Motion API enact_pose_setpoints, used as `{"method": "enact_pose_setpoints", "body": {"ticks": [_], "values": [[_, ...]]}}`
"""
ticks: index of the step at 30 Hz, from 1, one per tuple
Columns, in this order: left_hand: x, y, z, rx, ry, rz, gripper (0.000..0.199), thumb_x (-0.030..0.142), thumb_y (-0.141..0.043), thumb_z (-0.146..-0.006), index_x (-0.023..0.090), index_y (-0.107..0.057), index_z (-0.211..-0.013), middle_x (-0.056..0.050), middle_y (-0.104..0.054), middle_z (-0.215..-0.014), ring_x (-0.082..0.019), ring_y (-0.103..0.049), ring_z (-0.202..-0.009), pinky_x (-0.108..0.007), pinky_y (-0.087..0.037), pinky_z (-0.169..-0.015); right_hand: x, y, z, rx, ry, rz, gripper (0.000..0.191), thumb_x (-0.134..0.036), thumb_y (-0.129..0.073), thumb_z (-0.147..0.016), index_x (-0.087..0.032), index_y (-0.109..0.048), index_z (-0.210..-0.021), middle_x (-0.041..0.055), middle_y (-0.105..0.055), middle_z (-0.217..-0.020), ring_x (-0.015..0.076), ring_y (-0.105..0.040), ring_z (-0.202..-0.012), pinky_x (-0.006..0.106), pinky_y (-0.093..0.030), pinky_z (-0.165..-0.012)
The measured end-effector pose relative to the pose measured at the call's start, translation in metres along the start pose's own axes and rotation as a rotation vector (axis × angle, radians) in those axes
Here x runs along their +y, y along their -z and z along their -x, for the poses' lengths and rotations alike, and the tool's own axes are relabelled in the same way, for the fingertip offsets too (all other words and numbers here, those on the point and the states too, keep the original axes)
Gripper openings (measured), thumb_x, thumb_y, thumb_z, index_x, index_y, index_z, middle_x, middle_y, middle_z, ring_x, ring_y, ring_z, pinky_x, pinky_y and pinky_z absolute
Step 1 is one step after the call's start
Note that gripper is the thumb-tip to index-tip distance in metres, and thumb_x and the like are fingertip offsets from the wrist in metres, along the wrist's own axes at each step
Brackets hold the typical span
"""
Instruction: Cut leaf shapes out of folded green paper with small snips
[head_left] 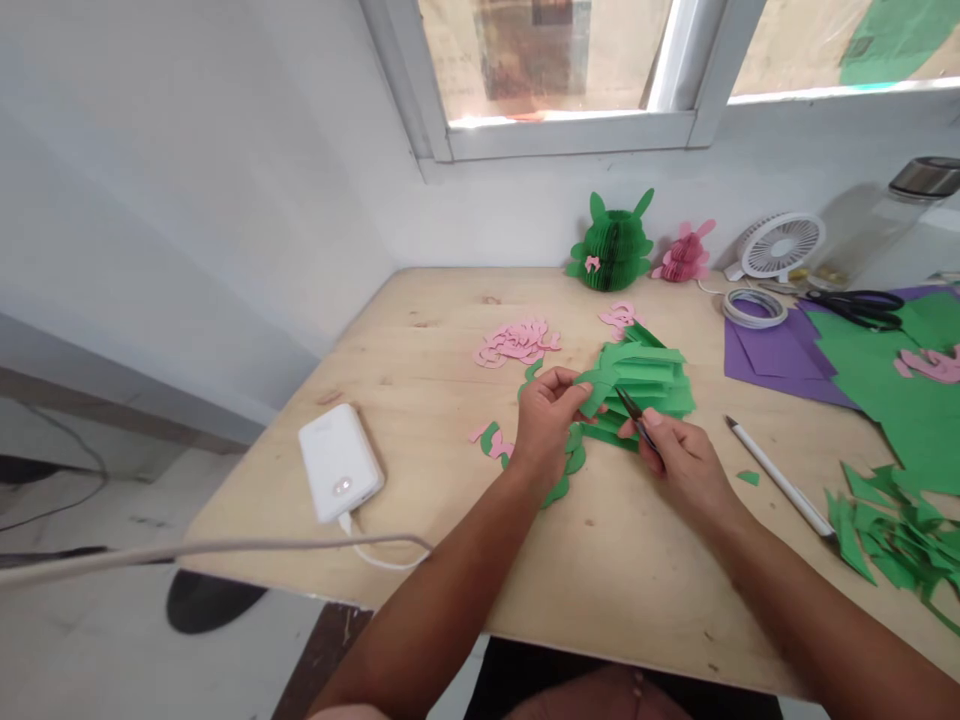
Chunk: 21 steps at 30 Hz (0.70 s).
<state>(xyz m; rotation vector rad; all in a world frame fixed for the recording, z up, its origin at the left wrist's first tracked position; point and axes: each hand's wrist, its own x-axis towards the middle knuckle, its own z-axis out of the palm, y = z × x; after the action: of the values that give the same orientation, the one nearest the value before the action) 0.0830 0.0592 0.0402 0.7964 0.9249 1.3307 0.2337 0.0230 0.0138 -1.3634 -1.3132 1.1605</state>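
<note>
My left hand (551,412) pinches a green piece (597,390), thumb against fingers with only the paper between. My right hand (684,455) has its fingers curled closely round the small scissors (634,410), whose points lie at the right edge of that piece; I cannot tell how far apart the blades are. Both hands are over the middle of the table (442,600), just before a pile of green strips (656,372). Green cutouts (574,458) lie beside and partly beneath my left wrist, and pink cutouts (517,342) sit beyond that hand. To the right of my right hand lie a pen (780,478) and, farther off, green scraps (900,540). The power bank (341,462) is well to my left, its cable plugged in. A green paper figure (615,250) stands by the wall.
</note>
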Motion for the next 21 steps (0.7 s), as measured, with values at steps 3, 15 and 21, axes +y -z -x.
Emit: {"method": "enact_pose_setpoints", "body": {"ticks": [3,15,21], "values": [[0.0025,-0.0002,0.0012,-0.01,0.029,-0.002,0.018,0.025,-0.067,-0.063,0.017,-0.053,-0.068,0.002,-0.06,-0.06,-0.012,-0.061,-0.05,-0.022,-0.044,-0.049,0.0015,-0.0014,0.0005,-0.018,-0.023,0.006,0.05,-0.061,-0.048,-0.087,-0.015,-0.065,-0.075,-0.0058,-0.036,-0.046,0.0098,-0.029,-0.043,0.026,-0.021,-0.044],[-0.002,-0.001,0.0026,-0.042,0.044,-0.023,0.02,0.025,-0.072,-0.061,0.016,-0.057,-0.071,0.002,-0.062,-0.059,-0.011,-0.058,-0.049,-0.023,-0.044,-0.051,0.0044,-0.0032,-0.0005,-0.04,-0.07,-0.064,0.052,-0.064,-0.05,-0.084,-0.015,-0.064,-0.074,-0.0053,-0.038,-0.045,0.0096,-0.029,-0.042,0.024,-0.02,-0.041],[-0.0034,-0.001,0.0021,-0.025,0.014,-0.061,0.014,0.024,-0.07,-0.063,0.015,-0.06,-0.067,0.001,-0.061,-0.059,-0.01,-0.057,-0.051,-0.024,-0.046,-0.054,-0.0028,-0.0055,0.003,-0.073,-0.075,-0.112,0.05,-0.063,-0.049,-0.085,-0.015,-0.062,-0.075,-0.0037,-0.044,-0.05,0.0091,-0.033,-0.044,0.023,-0.022,-0.042]]}}
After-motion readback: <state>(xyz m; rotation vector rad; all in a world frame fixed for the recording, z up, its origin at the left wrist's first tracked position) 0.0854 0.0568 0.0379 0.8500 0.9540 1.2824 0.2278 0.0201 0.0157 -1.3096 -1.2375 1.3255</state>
